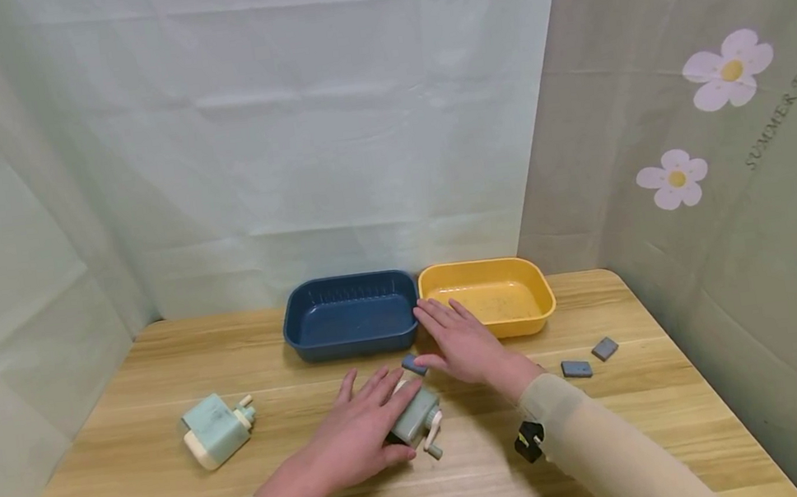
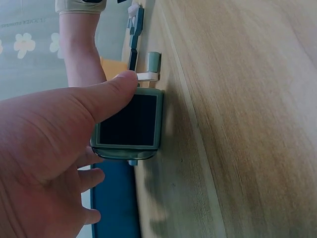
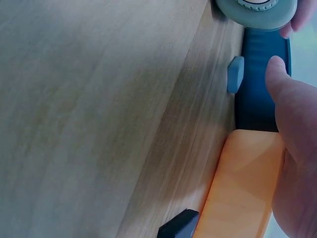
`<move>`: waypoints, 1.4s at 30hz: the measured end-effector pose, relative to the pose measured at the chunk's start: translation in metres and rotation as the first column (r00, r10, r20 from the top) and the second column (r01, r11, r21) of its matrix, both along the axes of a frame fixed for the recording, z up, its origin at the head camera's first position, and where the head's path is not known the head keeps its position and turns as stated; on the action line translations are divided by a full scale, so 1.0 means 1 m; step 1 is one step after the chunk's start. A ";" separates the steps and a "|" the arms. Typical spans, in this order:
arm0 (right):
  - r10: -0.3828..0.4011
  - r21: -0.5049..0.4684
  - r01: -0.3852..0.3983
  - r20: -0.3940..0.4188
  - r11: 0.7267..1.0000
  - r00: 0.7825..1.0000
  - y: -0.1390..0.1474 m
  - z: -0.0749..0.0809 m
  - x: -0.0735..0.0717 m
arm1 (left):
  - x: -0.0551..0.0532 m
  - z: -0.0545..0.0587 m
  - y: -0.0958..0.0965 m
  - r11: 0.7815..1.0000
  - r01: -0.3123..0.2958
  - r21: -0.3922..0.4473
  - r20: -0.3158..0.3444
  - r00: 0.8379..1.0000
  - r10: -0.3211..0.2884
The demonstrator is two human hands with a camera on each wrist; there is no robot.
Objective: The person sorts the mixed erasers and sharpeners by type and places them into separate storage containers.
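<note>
My left hand [image 1: 361, 431] holds a green hand-crank pencil sharpener [image 1: 419, 416] at the middle of the table, thumb on one side and index finger across it. Its dark square face [image 2: 130, 121] shows in the left wrist view, with the crank [image 2: 152, 69] beyond the thumb. My right hand [image 1: 462, 344] is stretched out with straight fingers, its fingertips by the edges where the two trays meet. Below its thumb lies a small blue-grey block [image 1: 414, 364]; in the right wrist view this block [image 3: 236, 74] is apart from the thumb.
A blue tray [image 1: 354, 348] and a yellow tray [image 1: 527, 324] stand side by side at the back. Another crank pencil sharpener [image 1: 217, 428] lies at the left. Two small blue-grey blocks [image 1: 576, 369] lie at the right. Cloth sheets [image 1: 324, 125] hang around the table.
</note>
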State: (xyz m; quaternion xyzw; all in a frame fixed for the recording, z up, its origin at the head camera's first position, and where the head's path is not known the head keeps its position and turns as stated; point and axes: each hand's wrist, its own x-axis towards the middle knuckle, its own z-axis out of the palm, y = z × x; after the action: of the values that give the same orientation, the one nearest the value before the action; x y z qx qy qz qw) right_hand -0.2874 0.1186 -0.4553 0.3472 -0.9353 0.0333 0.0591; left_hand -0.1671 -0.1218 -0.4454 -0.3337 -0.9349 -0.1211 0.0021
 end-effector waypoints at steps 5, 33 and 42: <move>-0.004 0.007 0.004 0.003 1.000 1.000 0.000 0.001 0.001 | -0.001 -0.001 0.000 1.000 -0.003 0.009 0.002 1.000 0.003; 0.006 -0.019 -0.006 0.003 1.000 1.000 0.002 -0.002 0.000 | -0.003 0.004 0.004 0.999 -0.036 0.033 0.069 0.997 0.034; 0.007 -0.016 -0.007 -0.004 1.000 1.000 0.002 -0.004 0.000 | -0.002 0.000 0.005 0.997 -0.051 0.050 0.018 0.999 0.050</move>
State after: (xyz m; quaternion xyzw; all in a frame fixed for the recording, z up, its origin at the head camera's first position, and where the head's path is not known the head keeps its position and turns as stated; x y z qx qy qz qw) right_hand -0.2878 0.1202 -0.4589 0.3500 -0.9337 0.0402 0.0637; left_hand -0.1688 -0.1164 -0.4450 -0.3088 -0.9396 -0.1473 0.0057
